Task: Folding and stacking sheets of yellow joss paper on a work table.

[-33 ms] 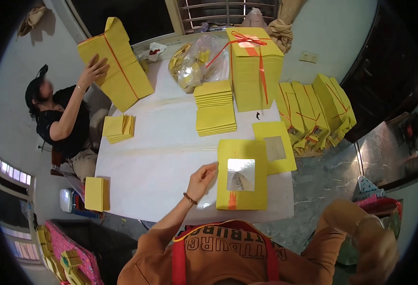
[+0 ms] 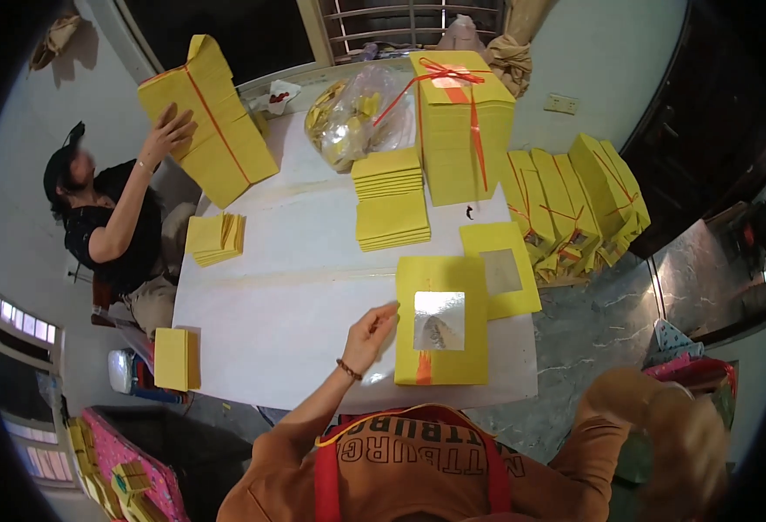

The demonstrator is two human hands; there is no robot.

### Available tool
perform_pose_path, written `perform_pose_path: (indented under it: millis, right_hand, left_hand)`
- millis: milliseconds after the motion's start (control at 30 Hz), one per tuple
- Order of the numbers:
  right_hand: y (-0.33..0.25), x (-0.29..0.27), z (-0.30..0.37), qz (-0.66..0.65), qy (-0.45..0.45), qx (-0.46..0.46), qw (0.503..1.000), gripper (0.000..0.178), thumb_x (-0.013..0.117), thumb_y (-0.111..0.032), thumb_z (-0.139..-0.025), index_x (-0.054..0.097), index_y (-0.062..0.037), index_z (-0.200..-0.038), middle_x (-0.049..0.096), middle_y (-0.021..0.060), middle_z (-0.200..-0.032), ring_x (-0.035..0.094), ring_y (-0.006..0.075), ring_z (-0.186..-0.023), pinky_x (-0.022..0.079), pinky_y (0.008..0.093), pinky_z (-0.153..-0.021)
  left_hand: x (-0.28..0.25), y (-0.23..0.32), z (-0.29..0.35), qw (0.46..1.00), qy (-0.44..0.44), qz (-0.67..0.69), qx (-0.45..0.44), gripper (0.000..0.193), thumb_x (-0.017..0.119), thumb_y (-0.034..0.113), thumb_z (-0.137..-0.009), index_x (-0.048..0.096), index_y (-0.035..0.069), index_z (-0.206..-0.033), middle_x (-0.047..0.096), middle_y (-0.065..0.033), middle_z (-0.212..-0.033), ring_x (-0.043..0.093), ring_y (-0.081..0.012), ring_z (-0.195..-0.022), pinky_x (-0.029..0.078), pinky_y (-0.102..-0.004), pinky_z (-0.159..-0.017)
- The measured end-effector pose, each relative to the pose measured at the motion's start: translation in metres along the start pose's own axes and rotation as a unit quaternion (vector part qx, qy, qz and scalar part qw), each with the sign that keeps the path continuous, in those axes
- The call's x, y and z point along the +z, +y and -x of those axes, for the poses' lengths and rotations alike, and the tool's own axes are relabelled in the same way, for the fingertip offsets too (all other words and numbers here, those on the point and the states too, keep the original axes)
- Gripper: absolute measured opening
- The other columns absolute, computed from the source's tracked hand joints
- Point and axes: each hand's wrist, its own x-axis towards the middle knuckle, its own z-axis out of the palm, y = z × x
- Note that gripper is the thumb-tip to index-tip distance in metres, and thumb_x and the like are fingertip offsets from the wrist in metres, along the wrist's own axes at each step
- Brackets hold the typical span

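Note:
My left hand has its fingers loosely bent and partly spread, the tips against the left edge of a yellow paper piece. That piece bears a shiny silver square and an orange patch below it. Partly under it, to the right, lies another yellow sheet with a duller square. My right hand is raised off the table at the lower right, smeared by motion; its fingers and anything in them cannot be made out.
A tall yellow paper bundle with red ribbon stands beyond, beside folded yellow stacks and a clear plastic bag. At left, a seated co-worker touches a tied bundle. More tied bundles stand at the right.
My right hand has moved slightly and is more blurred. The view has shifted a little; my left hand stays at the same paper edge.

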Motion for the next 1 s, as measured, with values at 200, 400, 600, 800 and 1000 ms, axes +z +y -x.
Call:
perform_pose_path:
  millis: [200,400,600,800,1000]
  right_hand:
    - [0.094,0.017,0.154,0.261,0.25,0.564,0.742,0.038,0.06,-0.008,-0.081,0.051,-0.0014,-0.117,0.055,0.0089,-0.112,0.052,0.0219,-0.104,0.039,0.0335,-0.091]
    - [0.144,0.047,0.222,0.463,-0.031,0.498,0.733,0.038,0.063,-0.022,-0.08,0.055,-0.0141,-0.116,0.054,0.0054,-0.117,0.045,0.0221,-0.115,0.031,0.0391,-0.098]
    - [0.149,0.06,0.242,0.447,-0.163,0.528,0.704,0.035,0.058,-0.035,-0.082,0.056,-0.0198,-0.113,0.049,0.0016,-0.122,0.042,0.0215,-0.118,0.024,0.0496,-0.101]
    - [0.149,0.06,0.247,0.435,-0.158,0.512,0.724,0.036,0.056,-0.037,-0.083,0.056,-0.0198,-0.114,0.048,0.0021,-0.123,0.039,0.0206,-0.12,0.02,0.0493,-0.104]
    - [0.15,0.058,0.249,0.413,-0.146,0.541,0.718,0.035,0.055,-0.036,-0.084,0.056,-0.0204,-0.115,0.047,0.0033,-0.124,0.037,0.0232,-0.122,0.018,0.0495,-0.105]
  left_hand:
    - [0.014,-0.015,0.022,0.994,0.065,0.031,-0.087,0.029,0.048,0.02,-0.093,0.056,0.001,-0.113,0.061,-0.0052,-0.103,0.054,-0.0111,-0.088,0.044,-0.0242,-0.077]
    - [0.022,0.012,0.021,0.939,0.074,-0.253,0.223,0.027,0.058,0.011,-0.083,0.058,0.004,-0.109,0.057,-0.014,-0.108,0.054,-0.0267,-0.097,0.043,-0.0341,-0.083]
    - [0.03,0.019,0.04,0.816,-0.13,-0.464,0.321,0.043,0.067,0.027,-0.074,0.055,0.008,-0.111,0.051,-0.01,-0.117,0.045,-0.0271,-0.109,0.035,-0.0386,-0.089]
    - [0.024,0.02,0.042,0.798,-0.161,-0.481,0.324,0.058,0.07,0.032,-0.07,0.05,0.008,-0.119,0.046,-0.0097,-0.123,0.041,-0.0281,-0.113,0.032,-0.0388,-0.092]
    - [0.017,0.011,0.036,0.849,-0.1,-0.451,0.255,0.091,0.077,0.031,-0.063,0.029,0.005,-0.136,0.026,-0.0248,-0.138,0.031,-0.0417,-0.123,0.029,-0.0441,-0.1]
